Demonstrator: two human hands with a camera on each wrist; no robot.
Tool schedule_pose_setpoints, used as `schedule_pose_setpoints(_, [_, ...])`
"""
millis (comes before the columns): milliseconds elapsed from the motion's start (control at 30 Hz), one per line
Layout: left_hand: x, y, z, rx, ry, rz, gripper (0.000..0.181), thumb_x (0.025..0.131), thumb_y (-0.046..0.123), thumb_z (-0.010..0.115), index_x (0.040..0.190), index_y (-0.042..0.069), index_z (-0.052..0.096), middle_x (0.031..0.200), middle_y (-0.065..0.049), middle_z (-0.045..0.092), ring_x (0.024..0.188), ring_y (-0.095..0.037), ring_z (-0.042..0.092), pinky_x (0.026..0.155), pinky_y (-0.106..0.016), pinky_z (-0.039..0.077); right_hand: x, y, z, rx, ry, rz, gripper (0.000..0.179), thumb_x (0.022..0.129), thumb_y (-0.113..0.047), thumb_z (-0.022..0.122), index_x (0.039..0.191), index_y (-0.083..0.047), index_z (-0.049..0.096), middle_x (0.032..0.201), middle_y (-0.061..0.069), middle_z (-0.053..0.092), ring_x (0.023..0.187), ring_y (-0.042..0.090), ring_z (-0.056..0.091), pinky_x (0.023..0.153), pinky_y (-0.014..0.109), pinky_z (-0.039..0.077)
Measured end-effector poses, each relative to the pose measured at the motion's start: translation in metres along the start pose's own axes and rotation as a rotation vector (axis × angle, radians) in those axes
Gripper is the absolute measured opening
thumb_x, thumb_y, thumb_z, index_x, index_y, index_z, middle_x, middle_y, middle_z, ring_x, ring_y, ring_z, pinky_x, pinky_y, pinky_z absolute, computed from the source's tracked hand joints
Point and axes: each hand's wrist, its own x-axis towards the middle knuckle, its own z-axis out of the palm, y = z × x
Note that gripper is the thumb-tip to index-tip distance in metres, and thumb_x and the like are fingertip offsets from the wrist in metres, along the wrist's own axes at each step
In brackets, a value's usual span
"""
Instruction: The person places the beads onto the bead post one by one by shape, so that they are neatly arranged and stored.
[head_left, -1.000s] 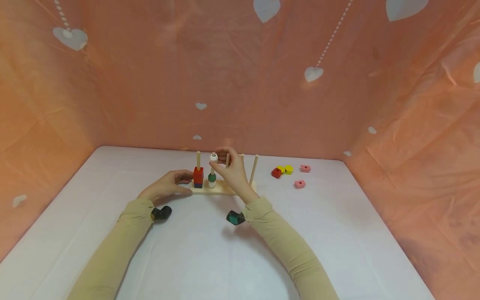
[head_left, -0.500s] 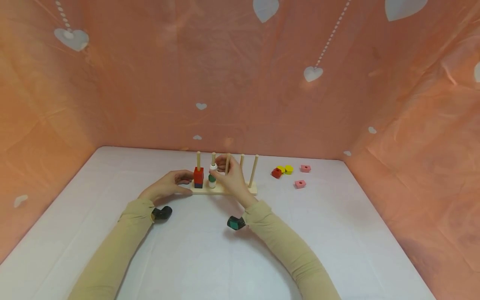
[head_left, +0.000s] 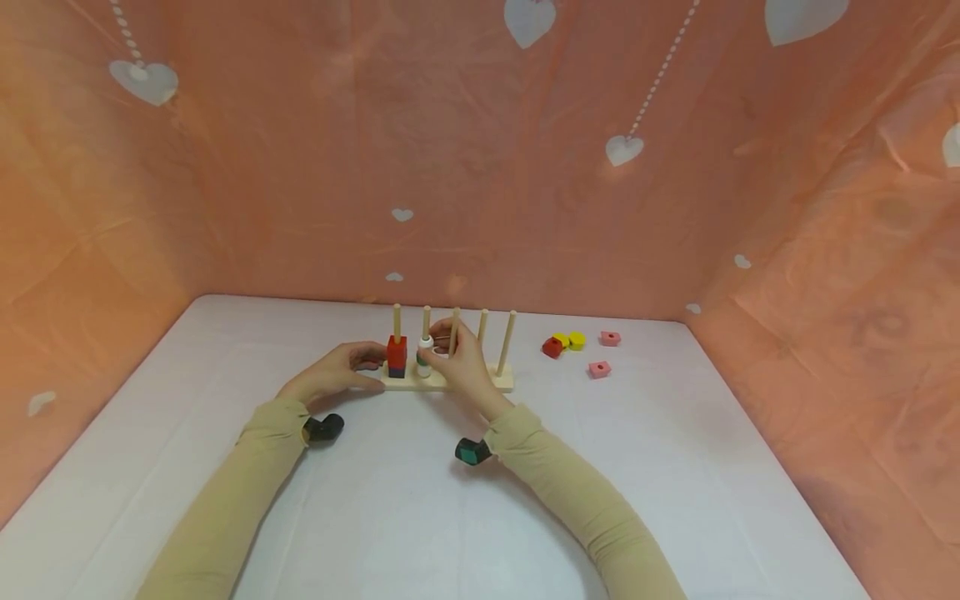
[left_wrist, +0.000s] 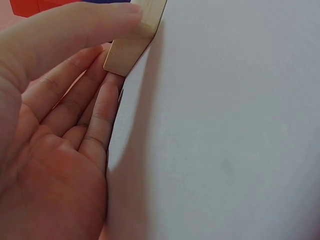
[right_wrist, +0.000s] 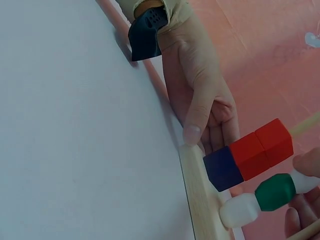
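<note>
Both hands worked mid-frame: left hand (head_left: 333, 375) pinched the wooden peg base (head_left: 480, 382); right hand (head_left: 461, 358) gripped a white bead (head_left: 426, 342) seated atop the second peg's green bead (head_left: 423, 357). Five loose blocks (head_left: 576, 339) waited right, unthreaded.

White table (head_left: 420, 517), wooden peg base (head_left: 495, 382), loose pink, yellow, red blocks (head_left: 577, 348)
</note>
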Motion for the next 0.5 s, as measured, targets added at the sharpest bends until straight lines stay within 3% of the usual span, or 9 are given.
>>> schedule_pose_setpoints(333, [-0.0028,0.0004,0.0006,-0.003,-0.013,0.007,0.063,0.078,0.005,0.077,0.134,-0.003,0.047,0.134,-0.018,0.05,0.126,-0.035,0.042,0.109,-0.049,0.03,-0.0029,-0.0025,-0.0024,0.018,-0.02,0.012,0.033,0.085,0.006,0.067,0.113,0.014,0.051,0.109,0.028,0.058,0.102,0.038,0.058,0.092,0.048,0.048])
schedule_pose_setpoints(500, [-0.0054,0.0045,0.0007,-0.005,-0.01,-0.005,0.063,0.079,0.007,0.077,0.135,-0.001,0.047,0.136,-0.017,0.049,0.126,-0.035,0.041,0.108,-0.049,0.03,-0.0082,-0.0063,-0.0085,0.007,-0.03,-0.05,0.038,0.083,0.011,0.065,0.117,0.016,0.048,0.116,0.031,0.055,0.111,0.043,0.053,0.099,0.05,0.041])
